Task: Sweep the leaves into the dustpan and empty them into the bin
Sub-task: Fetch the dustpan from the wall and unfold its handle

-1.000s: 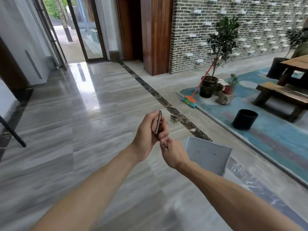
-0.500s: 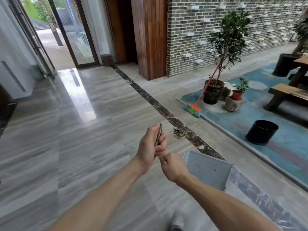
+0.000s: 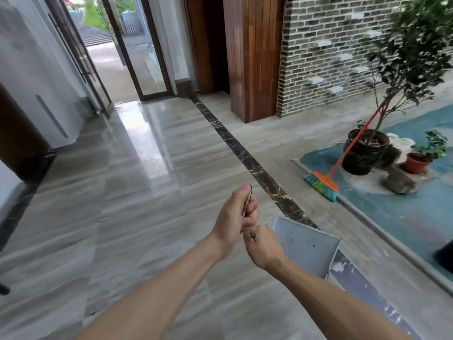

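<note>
My left hand [image 3: 236, 214] is closed on a thin dark flat object held edge-up. Just below it my right hand [image 3: 263, 246] is a fist, with a small dark stem poking out of the top. A grey metal dustpan [image 3: 306, 246] hangs beneath and to the right of that fist, and its handle is hidden. An orange broom [image 3: 321, 184] with green and blue bristles stands on the blue mat, its red handle leaning against a black plant pot [image 3: 362, 153]. Only a sliver of the black bin [image 3: 444, 258] shows at the right edge. No leaf pile is visible.
A dark marble strip [image 3: 247, 158] runs across the polished grey floor. The raised edge of the blue mat [image 3: 382, 212], a small red pot [image 3: 418, 163] and a rock [image 3: 398, 182] lie to the right. A wooden pillar [image 3: 255, 57] and a brick wall stand behind them.
The view has moved forward and turned left. The broom and pots look nearer, the bin has slid to the right edge, and the leaf pile is out of sight. Both hands keep their grip.
</note>
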Available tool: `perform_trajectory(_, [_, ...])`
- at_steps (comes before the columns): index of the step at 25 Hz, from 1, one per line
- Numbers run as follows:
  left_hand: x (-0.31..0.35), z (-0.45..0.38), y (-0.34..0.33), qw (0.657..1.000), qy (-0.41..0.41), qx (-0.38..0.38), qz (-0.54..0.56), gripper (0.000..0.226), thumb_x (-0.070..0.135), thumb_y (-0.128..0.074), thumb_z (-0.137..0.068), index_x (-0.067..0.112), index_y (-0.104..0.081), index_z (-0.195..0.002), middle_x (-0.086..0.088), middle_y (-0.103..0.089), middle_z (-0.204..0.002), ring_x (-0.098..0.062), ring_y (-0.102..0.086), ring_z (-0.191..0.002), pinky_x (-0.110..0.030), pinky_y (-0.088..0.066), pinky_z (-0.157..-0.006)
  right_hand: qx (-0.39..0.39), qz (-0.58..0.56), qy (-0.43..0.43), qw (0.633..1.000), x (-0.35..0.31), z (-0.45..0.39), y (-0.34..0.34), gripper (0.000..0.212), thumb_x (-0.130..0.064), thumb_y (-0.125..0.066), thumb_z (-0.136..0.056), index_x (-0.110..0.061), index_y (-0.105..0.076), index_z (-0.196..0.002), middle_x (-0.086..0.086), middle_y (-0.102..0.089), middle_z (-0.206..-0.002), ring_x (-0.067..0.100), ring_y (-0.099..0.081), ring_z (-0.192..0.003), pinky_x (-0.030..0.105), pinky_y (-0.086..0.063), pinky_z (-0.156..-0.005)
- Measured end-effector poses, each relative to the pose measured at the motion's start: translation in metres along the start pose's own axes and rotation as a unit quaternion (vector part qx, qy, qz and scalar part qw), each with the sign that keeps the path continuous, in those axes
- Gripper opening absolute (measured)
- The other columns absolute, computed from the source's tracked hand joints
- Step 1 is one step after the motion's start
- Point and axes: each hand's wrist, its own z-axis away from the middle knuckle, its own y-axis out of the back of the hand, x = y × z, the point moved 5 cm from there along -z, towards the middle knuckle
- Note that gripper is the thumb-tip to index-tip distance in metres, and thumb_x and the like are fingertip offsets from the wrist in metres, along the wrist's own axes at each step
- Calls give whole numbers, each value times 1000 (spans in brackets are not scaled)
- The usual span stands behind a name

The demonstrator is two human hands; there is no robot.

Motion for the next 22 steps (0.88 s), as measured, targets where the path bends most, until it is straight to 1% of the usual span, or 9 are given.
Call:
perform_trajectory(3, [-10,-86,25,1000,4,-5,-18,40,53,-39,-81,17,-30,-66,3,-23,-45,-11,-14,-44,-25,-15,-47,-17,-3,-11,1000,19,-84,-6,35,-30,-32,-84,-11,-34,-55,5,-42,-57,29,-45,-64,34,-29,-56])
perform_trajectory(6, [-43,-176,51,999,31,-9,-20,40,51,-34,-85,16,-32,-67,3,-25,-45,-11,-16,-44,-22,-21,-44,-42,6,-43,998,50,-166,-20,30,-32,-26,-80,-13,-42,-63,5,-48,-63,31,-49,-67,31,-29,-53])
perform_trajectory(8, [-74,-234,60,998,54,-14,-36,41,52,-33,-87,16,-33,-66,3,-26,-46,-11,-19,-44,-21,-22,-44,-70,24,-75,994,79,-214,-27,25,-29,-29,-88,-15,-46,-76,7,-54,-74,30,-51,-71,30,-34,-56])
perform_trajectory(10, [-113,-281,59,993,88,-22,-72,43,54,-33,-88,19,-34,-63,4,-26,-47,-11,-21,-44,-25,-22,-47,-82,17,-130,988,117,-250,-39,17,-23,-36,-91,-14,-49,-85,14,-63,-87,35,-59,-82,34,-41,-61])
perform_trajectory(12, [-150,-315,57,987,116,-10,-113,47,61,-33,-87,24,-33,-57,4,-27,-48,-14,-24,-46,-32,-25,-53,-88,-16,-186,979,149,-269,-48,20,-22,-40,-91,-11,-55,-97,15,-67,-98,37,-62,-92,36,-47,-67])
perform_trajectory(14, [-197,-356,50,980,132,-14,-149,49,65,-32,-83,26,-31,-54,6,-28,-49,-15,-26,-48,-36,-26,-58,-97,-48,-232,967,189,-292,-64,24,-24,-41,-90,-12,-57,-103,11,-67,-96,33,-63,-92,35,-52,-71])
perform_trajectory(16, [-243,-386,43,973,156,-13,-170,46,62,-32,-82,26,-29,-54,9,-30,-46,-11,-28,-49,-30,-28,-56,-100,-57,-266,957,233,-308,-86,25,-24,-43,-90,-12,-56,-107,8,-65,-90,31,-63,-90,34,-51,-70])
perform_trajectory(20, [-342,-432,38,959,190,1,-212,47,41,-34,-100,20,-30,-58,10,-32,-48,-5,-30,-48,-22,-29,-54,-159,-56,-300,939,320,-335,-140,26,-24,-42,-90,-12,-52,-111,8,-62,-88,29,-62,-85,32,-49,-68])
perform_trajectory(22, [-393,-447,39,951,216,-10,-222,42,37,-33,-96,20,-30,-58,9,-33,-51,-6,-31,-50,-25,-30,-57,-187,-51,-312,930,361,-346,-167,25,-22,-41,-91,-12,-52,-112,11,-64,-93,33,-63,-91,33,-45,-67])
